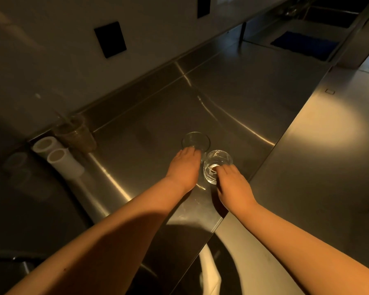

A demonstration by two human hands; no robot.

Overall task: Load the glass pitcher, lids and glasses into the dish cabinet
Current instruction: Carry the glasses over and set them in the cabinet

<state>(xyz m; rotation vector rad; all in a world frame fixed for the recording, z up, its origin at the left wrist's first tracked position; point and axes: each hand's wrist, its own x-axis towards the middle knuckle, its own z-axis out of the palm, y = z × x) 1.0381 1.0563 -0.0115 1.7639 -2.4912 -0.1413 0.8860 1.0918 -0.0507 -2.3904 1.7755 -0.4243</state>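
A brushed stainless-steel surface [232,86] runs along a pale wall bearing two black rectangular plates [110,39]. Near the middle stand two clear drinking glasses, just beside each other. The left hand [184,165] reaches from above to the farther clear round glass [196,142], its fingers at the near rim; whether the grip has closed cannot be told. The right hand [232,184] lies on the nearer clear ribbed glass [217,166], its fingertips over the rim. At the left, against the wall, stands a translucent plastic cup with brownish contents [77,135], and just beside it two white cylindrical tubes [58,156]. Far off to the right lies a blue mat [305,44].
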